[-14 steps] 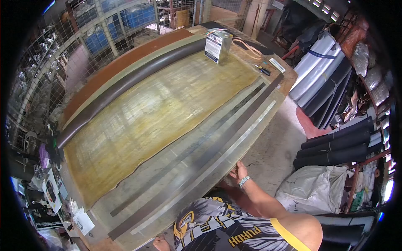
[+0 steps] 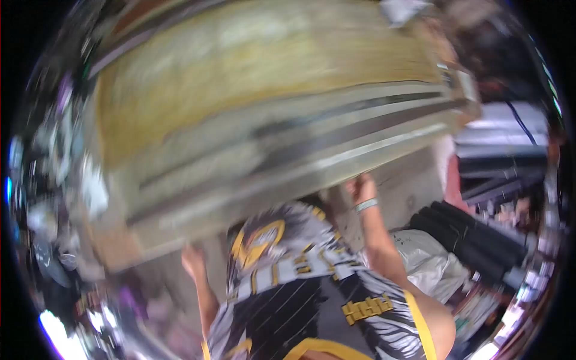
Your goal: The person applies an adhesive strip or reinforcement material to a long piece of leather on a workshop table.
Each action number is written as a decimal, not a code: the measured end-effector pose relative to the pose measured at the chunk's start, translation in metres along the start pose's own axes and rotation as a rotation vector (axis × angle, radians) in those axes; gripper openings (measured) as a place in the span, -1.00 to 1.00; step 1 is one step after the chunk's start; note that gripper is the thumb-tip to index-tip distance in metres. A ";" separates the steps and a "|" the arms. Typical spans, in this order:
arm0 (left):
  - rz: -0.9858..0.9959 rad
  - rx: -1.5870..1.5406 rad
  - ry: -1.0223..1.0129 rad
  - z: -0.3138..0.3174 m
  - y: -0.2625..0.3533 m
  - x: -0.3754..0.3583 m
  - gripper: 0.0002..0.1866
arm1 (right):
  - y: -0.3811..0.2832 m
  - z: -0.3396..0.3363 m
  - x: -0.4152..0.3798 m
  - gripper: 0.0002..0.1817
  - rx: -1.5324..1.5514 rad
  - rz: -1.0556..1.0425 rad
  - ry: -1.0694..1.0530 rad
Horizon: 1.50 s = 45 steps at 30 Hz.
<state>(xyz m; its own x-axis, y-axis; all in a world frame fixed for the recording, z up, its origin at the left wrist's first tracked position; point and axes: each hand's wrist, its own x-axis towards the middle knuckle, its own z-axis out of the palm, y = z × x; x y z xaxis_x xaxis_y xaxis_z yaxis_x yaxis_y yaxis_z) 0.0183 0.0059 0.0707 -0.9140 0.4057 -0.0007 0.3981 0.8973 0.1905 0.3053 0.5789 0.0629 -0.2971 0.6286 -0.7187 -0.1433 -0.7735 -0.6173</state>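
Observation:
My right hand [image 2: 362, 189], with a metal-band watch [image 2: 366, 204] on its wrist, is at the front edge of a large worktable [image 2: 336, 165]; its fingers are partly hidden by the edge. My left hand [image 2: 193, 259] is just below the same edge, further left, blurred. On the table lies a wide yellowish sheet [image 2: 252, 72]. Long dark strips [image 2: 372, 123] and a pale strip [image 2: 384, 141] run along the front part. Behind the sheet is a dark roll [image 2: 144, 37]. A blurred can [image 2: 403, 11] stands at the back right.
Dark rolls [image 2: 474, 237] and a white sack [image 2: 429, 264] are on the right, by the floor. Silvery wrapped rolls [image 2: 504, 129] lie beyond the table's right end. Blurred papers [image 2: 95, 189] and clutter line the left side.
The view has swung and blurred, with the table now higher in it. Both hands appear higher, and more of my left arm shows. My right hand is still at the table's edge.

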 end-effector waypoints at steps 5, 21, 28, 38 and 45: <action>-0.763 -0.416 -0.045 -0.061 0.041 0.016 -0.54 | -0.004 0.026 -0.020 -0.53 -0.363 -0.044 0.169; -0.185 -0.429 0.180 -0.103 -0.016 0.105 -0.62 | 0.034 0.171 -0.119 -0.57 -1.627 -0.057 -0.623; 0.012 -0.352 0.086 -0.093 -0.021 0.118 -0.56 | 0.114 0.264 -0.171 -0.77 -1.586 -0.445 -0.802; 0.166 -0.422 -0.010 -0.104 -0.027 0.127 -0.59 | 0.154 0.264 -0.190 -0.80 -1.380 -0.470 -0.601; 0.164 -0.396 -0.147 -0.093 -0.040 0.132 -0.56 | 0.164 0.227 -0.205 -0.22 -1.506 -0.327 -0.532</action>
<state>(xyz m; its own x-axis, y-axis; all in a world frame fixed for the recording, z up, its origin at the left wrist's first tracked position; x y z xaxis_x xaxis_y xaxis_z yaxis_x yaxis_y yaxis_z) -0.1254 0.0077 0.1548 -0.8090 0.5833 -0.0734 0.4501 0.6948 0.5609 0.1280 0.3051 0.1815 -0.7610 0.3965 -0.5135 0.6428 0.3543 -0.6791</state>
